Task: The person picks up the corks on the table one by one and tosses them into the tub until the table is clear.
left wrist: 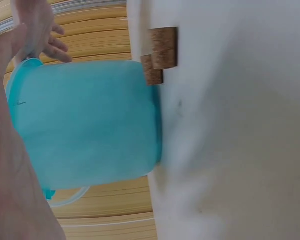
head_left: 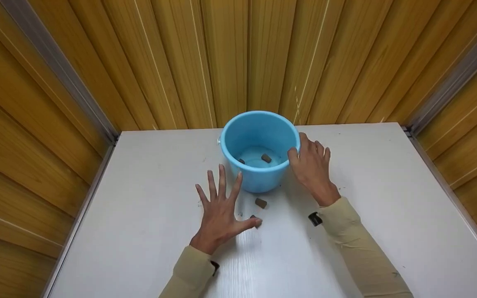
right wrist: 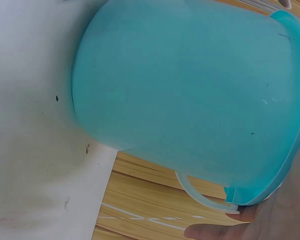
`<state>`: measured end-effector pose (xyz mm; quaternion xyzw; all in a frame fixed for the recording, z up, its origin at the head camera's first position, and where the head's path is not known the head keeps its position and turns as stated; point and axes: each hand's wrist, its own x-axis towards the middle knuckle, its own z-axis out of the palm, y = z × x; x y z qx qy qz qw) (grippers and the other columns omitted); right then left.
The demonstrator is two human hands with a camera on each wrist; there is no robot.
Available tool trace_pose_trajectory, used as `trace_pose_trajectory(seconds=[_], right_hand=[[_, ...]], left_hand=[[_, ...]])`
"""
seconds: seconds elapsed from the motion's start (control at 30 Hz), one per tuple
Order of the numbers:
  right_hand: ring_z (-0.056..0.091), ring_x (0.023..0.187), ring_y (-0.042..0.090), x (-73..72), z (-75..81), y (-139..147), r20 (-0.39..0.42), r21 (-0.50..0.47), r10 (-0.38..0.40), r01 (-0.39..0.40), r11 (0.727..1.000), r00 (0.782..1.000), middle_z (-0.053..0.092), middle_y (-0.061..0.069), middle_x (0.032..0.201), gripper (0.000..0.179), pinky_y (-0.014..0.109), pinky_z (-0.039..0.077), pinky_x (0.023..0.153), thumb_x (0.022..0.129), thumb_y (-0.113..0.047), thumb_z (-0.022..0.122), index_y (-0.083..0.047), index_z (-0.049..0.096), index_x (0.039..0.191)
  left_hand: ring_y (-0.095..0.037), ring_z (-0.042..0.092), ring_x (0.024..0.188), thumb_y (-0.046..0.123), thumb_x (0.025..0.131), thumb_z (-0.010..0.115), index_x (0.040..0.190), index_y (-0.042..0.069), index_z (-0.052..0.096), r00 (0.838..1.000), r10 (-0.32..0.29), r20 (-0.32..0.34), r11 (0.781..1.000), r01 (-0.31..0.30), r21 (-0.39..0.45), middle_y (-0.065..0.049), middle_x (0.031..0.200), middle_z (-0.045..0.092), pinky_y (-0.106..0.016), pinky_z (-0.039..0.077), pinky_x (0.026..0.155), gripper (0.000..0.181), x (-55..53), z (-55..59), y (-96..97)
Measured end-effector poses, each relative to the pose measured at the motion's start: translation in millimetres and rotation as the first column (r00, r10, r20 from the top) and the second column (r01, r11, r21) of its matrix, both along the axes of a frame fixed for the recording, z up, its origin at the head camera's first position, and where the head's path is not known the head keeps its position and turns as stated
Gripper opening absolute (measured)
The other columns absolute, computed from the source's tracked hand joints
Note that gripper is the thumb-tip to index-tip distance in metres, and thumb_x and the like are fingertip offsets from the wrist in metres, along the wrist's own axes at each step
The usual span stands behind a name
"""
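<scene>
A light blue plastic bucket (head_left: 259, 180) stands upright near the back of the white table. My right hand (head_left: 313, 167) holds its rim on the right side, thumb and fingers about the edge. In front of the bucket, to the left, my left hand (head_left: 218, 217) is spread with fingers straight and grips nothing. One brown cork piece (head_left: 261, 203) lies on the table before the bucket. Another is partly hidden by the left thumb; both cork pieces (left wrist: 163, 47) show in the left wrist view. Inside the bucket lie a cork piece (head_left: 266, 158) and a second, partly covered one (head_left: 242, 161).
The white table (head_left: 151, 178) carries small dark specks and smudges. Wood-patterned panels (head_left: 222, 62) rise behind it and at both sides. A pale bucket handle (right wrist: 200, 192) hangs at the bucket's side. A black device (head_left: 315, 219) sits at the right cuff.
</scene>
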<state>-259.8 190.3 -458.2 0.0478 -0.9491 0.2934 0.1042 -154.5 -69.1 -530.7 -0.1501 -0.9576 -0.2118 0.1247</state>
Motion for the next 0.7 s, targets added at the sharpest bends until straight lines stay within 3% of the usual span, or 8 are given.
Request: trace_pose_trajectory(seconds=[0.2,0.43,0.7], right_hand=[[0.031,0.143,0.054,0.8,1.5,0,0.022,-0.002,0.001,-0.001,1.0,1.0,0.053,0.03,0.146,0.063,0.073,0.008,0.115,0.106,-0.035,0.036,-0.001,0.033,0.159],[0.036,0.138,0.053,-0.3,1.4,0,-0.021,-0.012,0.002,-0.003,1.0,1.0,0.059,0.029,0.139,0.061,0.072,0.012,0.113,0.105,-0.033,0.036,-0.001,0.039,0.157],[0.035,0.139,0.053,0.1,0.9,0,-0.013,-0.017,0.005,-0.005,1.0,1.0,0.059,0.029,0.139,0.061,0.074,0.008,0.114,0.106,-0.034,0.035,-0.001,0.038,0.157]], left_hand=[[-0.046,-0.014,0.159,0.085,0.073,0.067,0.171,0.036,0.021,0.999,-0.039,-0.013,0.999,0.039,0.003,-0.009,0.178,-0.007,-0.08,-0.013,0.112,0.119,4.4,-9.8,-2.0],[-0.046,-0.006,0.16,0.084,0.072,0.07,0.166,0.036,0.037,0.996,-0.083,-0.02,0.995,0.082,-0.056,-0.014,0.177,0.01,-0.083,-0.003,0.112,0.111,5.0,-16.5,-3.2],[-0.049,0.0,0.16,0.081,0.074,0.073,0.158,0.035,0.053,0.992,-0.122,-0.015,0.988,0.12,-0.095,-0.017,0.176,0.015,-0.085,0.001,0.112,0.098,3.7,-22.2,-1.6]])
